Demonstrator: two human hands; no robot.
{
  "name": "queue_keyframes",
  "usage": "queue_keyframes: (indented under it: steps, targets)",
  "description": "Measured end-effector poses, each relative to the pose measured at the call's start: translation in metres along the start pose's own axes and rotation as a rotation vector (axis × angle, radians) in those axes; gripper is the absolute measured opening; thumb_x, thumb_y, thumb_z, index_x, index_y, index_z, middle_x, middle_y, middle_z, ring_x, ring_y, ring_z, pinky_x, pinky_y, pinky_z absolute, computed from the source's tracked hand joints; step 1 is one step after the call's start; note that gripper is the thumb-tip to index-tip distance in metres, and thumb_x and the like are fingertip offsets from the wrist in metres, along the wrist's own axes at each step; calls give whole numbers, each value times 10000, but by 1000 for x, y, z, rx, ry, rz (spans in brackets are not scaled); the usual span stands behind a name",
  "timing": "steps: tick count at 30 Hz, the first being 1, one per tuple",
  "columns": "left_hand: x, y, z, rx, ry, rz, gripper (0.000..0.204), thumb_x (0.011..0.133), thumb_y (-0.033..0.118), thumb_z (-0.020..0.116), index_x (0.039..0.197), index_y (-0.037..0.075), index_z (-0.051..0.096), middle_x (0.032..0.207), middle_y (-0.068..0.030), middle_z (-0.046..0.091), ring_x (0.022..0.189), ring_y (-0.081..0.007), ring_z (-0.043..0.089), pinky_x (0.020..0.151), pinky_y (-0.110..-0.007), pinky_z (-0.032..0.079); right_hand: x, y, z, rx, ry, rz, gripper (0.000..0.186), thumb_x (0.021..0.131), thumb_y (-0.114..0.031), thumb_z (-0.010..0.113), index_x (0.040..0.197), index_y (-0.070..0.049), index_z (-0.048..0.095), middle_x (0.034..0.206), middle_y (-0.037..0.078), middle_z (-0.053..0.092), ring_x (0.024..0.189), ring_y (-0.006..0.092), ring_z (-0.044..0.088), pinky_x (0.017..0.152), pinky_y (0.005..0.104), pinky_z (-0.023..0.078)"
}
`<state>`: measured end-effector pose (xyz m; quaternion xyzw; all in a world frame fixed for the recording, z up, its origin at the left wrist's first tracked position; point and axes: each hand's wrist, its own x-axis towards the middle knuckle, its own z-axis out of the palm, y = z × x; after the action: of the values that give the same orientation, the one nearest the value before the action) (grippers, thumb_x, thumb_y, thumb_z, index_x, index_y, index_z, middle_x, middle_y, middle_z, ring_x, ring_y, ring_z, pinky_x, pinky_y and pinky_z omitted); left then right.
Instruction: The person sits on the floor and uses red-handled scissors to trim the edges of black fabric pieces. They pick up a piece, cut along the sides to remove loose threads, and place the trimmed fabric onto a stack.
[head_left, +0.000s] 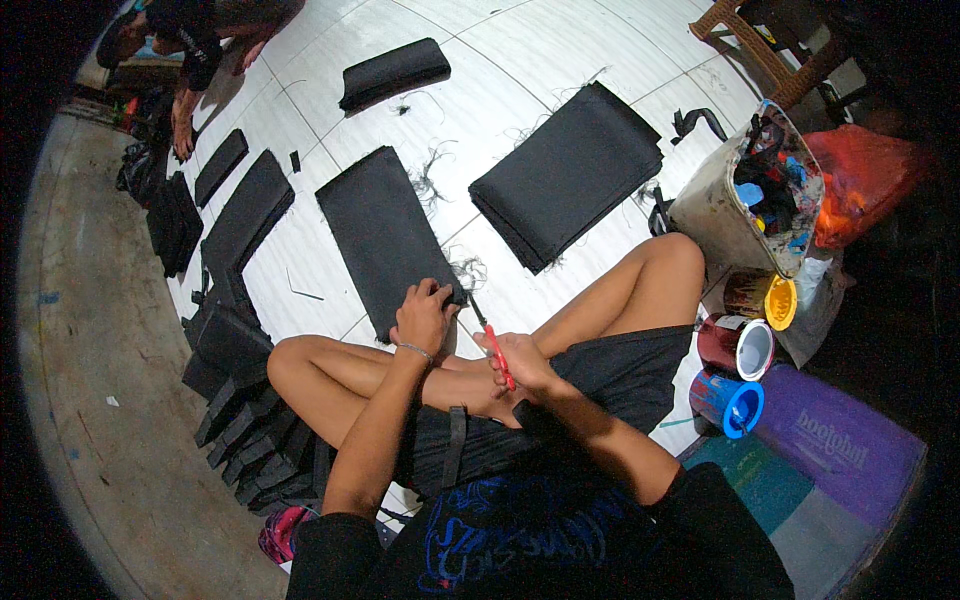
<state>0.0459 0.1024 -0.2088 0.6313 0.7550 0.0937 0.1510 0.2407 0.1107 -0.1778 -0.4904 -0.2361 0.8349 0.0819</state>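
My left hand (pixel 423 320) presses bent fingers on the lower right corner of a black fabric rectangle (pixel 370 220), gripping its edge. Loose threads (pixel 468 270) fray out beside that corner. My right hand (pixel 518 360) holds red-handled scissors (pixel 497 355), their dark blades pointing up toward the corner. A thicker black fabric stack (pixel 562 175) lies to the right, and a folded black piece (pixel 393 72) lies farther back. More black pieces (pixel 240 220) are piled along my left.
Another person's arm (pixel 187 100) reaches to the floor at top left. At right stand a bin of scraps (pixel 710 210), an orange-red bag (pixel 862 175), yellow (pixel 778 300), maroon (pixel 725 340) and blue (pixel 715 400) paint cans, and a wooden stool (pixel 760 45). A purple mat (pixel 835 440) lies at lower right.
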Motion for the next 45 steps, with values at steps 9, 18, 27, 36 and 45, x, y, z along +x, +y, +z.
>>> queue_keyframes:
  steps: [9,18,27,36,45]
  targets:
    - [0,2,-4,-2,-6,11,307,776,202,738,1067,112,696,1086,-98,610,1005,-309,583,805,-410,515,4,-6,-10,-140,-11,94,466,864,-462,684,739,-74,458,597,-3,436,402,119,484,357,313,513]
    - [-2,0,-2,-4,4,24,306,787,206,729,1078,117,695,1102,-97,605,1014,-306,577,807,-413,516,5,-6,0,-157,32,37,610,847,-570,638,642,-28,450,556,46,443,392,168,491,374,367,494]
    - [0,3,-5,-4,-36,-1,312,786,200,724,1083,110,691,1109,-99,606,1037,-308,573,836,-412,515,7,-7,-1,-93,-3,80,485,850,-451,695,669,-77,446,569,-1,437,397,110,473,404,369,571]
    - [-2,-1,-1,17,-1,26,312,790,207,722,1086,116,690,1120,-98,604,1044,-303,572,841,-410,517,21,-5,2,-250,21,8,471,874,-427,674,655,-74,450,545,6,436,392,100,465,388,351,561]
    - [-2,1,-2,15,-27,2,342,776,217,745,1103,126,699,1131,-108,607,1034,-318,579,846,-416,508,18,10,2,-182,48,-78,414,913,-330,659,666,-64,461,541,8,451,374,104,446,338,326,497]
